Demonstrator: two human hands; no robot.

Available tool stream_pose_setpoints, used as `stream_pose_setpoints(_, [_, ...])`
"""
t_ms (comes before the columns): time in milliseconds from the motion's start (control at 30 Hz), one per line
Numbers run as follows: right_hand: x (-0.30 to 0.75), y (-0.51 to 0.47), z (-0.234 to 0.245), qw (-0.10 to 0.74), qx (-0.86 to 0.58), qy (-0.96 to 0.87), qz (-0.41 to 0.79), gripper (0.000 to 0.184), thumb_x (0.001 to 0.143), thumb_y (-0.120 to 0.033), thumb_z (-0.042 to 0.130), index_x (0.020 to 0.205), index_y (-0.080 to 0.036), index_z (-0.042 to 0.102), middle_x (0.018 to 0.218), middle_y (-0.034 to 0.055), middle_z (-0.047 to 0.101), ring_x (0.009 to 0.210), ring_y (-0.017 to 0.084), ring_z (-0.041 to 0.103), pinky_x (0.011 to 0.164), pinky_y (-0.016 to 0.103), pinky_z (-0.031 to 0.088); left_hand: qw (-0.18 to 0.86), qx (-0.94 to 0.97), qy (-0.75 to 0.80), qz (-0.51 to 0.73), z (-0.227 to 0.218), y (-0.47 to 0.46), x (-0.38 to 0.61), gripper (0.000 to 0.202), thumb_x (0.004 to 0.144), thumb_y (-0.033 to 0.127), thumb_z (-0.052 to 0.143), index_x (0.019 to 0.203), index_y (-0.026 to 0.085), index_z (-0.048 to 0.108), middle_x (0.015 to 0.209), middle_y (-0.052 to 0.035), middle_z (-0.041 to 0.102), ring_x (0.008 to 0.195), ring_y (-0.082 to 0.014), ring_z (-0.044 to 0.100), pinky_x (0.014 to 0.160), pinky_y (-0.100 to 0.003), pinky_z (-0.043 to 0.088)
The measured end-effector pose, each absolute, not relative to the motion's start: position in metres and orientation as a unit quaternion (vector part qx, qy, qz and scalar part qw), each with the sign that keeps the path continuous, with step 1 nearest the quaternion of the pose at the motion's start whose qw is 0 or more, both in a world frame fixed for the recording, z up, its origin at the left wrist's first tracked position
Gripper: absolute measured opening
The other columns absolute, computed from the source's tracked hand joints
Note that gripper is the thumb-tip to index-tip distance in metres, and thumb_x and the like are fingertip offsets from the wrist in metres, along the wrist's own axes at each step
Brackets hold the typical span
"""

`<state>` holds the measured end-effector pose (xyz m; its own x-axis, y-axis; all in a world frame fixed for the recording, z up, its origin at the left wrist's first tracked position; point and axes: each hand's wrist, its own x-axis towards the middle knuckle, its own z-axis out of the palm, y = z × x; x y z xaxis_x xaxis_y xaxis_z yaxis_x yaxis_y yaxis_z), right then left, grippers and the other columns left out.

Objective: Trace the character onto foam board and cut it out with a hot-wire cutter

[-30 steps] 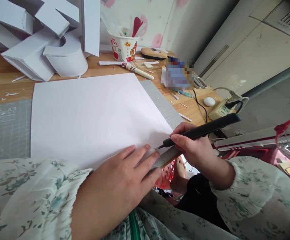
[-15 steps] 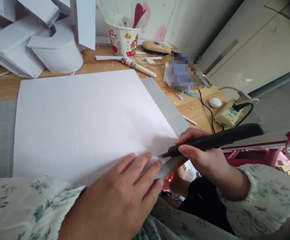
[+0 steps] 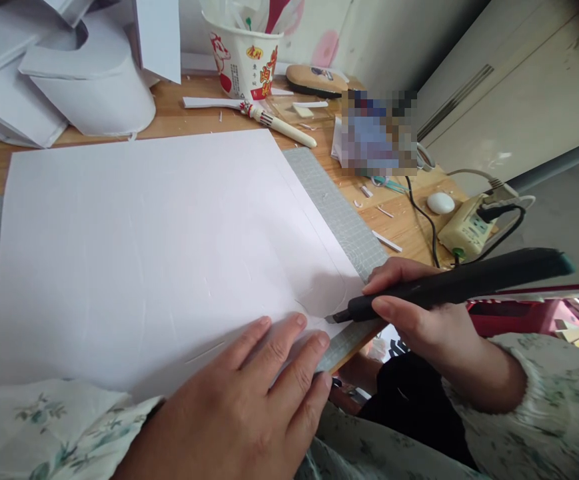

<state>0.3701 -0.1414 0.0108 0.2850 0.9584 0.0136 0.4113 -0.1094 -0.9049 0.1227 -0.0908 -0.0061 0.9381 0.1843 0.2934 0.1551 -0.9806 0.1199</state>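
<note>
A large white sheet of board (image 3: 149,247) lies on a grey cutting mat (image 3: 339,220) on the wooden desk. My left hand (image 3: 249,407) rests flat on the sheet's near right corner, fingers stretched out. My right hand (image 3: 419,313) is closed on a black utility knife (image 3: 449,283), whose blade tip touches the sheet's near right edge beside a faint curved cut line. The left fingertips lie just left of the blade.
White foam-board shapes (image 3: 69,80) stand at the back left. A paper cup of tools (image 3: 244,60), a white pen (image 3: 279,128), a brush (image 3: 316,80), a power strip (image 3: 466,230) with cables and a white egg-shaped object (image 3: 440,203) sit at the back right.
The view has tilted and shifted left, so the desk items sit higher and farther right in frame. My right hand with the knife has edged slightly right along the sheet's corner. The left hand stays pressed down.
</note>
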Motion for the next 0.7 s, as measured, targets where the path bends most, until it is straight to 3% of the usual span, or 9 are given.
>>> stream_pose_setpoints(267, [0.383,-0.143,0.0,0.448,-0.662,-0.477,0.365,0.026,0.073,-0.048,0.081,0.072,-0.024,0.073,0.065,0.0005,0.066,0.06,0.015,0.058,0.052,0.026,0.045,0.048,0.983,0.085,0.158,-0.008,-0.091,0.123,0.039,0.104,0.022,0.034,0.116,0.025,0.071,0.131,0.0005,0.067,0.122,-0.0235,0.056,0.103,-0.042,0.03])
stream_pose_setpoints(433, [0.387,-0.143,-0.002,0.458,-0.652,-0.449,0.406,0.026,0.072,-0.047,0.083,0.075,-0.023,0.073,0.062,-0.0012,0.065,0.053,0.013,0.056,0.046,0.024,0.043,0.053,0.985,0.088,0.139,-0.006,-0.091,0.123,0.037,0.104,0.023,0.036,0.122,0.024,0.068,0.132,0.0004,0.066,0.122,-0.0229,0.054,0.105,-0.041,0.028])
stream_pose_setpoints(700, [0.392,-0.143,-0.006,0.471,-0.64,-0.419,0.44,0.025,0.073,-0.045,0.083,0.078,-0.024,0.073,0.064,-0.0009,0.067,0.053,0.015,0.063,0.05,0.025,0.05,0.055,0.985,0.089,0.138,-0.01,-0.091,0.121,0.035,0.104,0.023,0.037,0.123,0.024,0.066,0.132,-0.0001,0.066,0.122,-0.0239,0.054,0.107,-0.041,0.026])
